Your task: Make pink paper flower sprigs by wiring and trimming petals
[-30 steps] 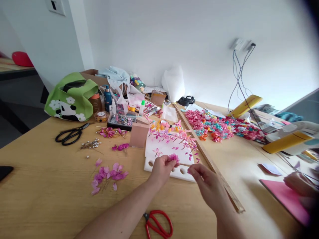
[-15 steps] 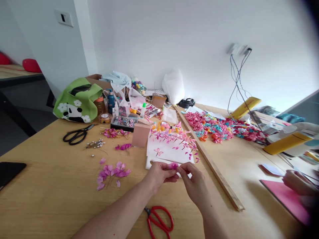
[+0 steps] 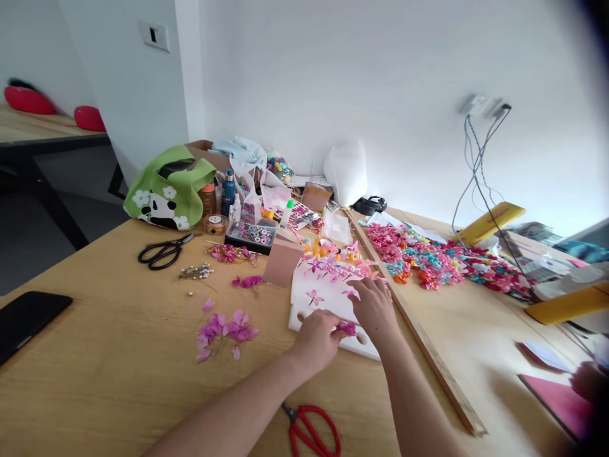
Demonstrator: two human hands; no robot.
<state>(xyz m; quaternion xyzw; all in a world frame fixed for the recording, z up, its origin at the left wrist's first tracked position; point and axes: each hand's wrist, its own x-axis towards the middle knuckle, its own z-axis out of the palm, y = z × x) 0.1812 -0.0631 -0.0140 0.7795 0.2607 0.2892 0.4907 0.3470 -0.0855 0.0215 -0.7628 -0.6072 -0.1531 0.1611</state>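
My left hand [image 3: 318, 337] pinches a small magenta flower [image 3: 348, 328] over the near edge of a white foam board [image 3: 304, 285]. Over the board's right part is my right hand [image 3: 375, 308], its fingertips reaching among pink petals; whether it grips one is hidden. Pink blossoms [image 3: 328, 265] line the far edge of the board, and a single pink flower [image 3: 314, 297] lies on its left part. Left of my hands, a bunch of purple-pink petals [image 3: 227, 331] rests on the table. Red-handled scissors [image 3: 314, 431] lie near my left forearm.
Black scissors [image 3: 166, 251], a phone [image 3: 31, 320], a bead box [image 3: 250, 235] and a green bag [image 3: 166, 190] are to the left. A wooden strip [image 3: 419, 336] runs along the right, beside a colourful flower pile [image 3: 428, 257]. Another person's hand [image 3: 590, 381] is at far right.
My right hand has left the magenta flower and moved forward over the board. My left hand still holds the flower. The view has shifted slightly left.
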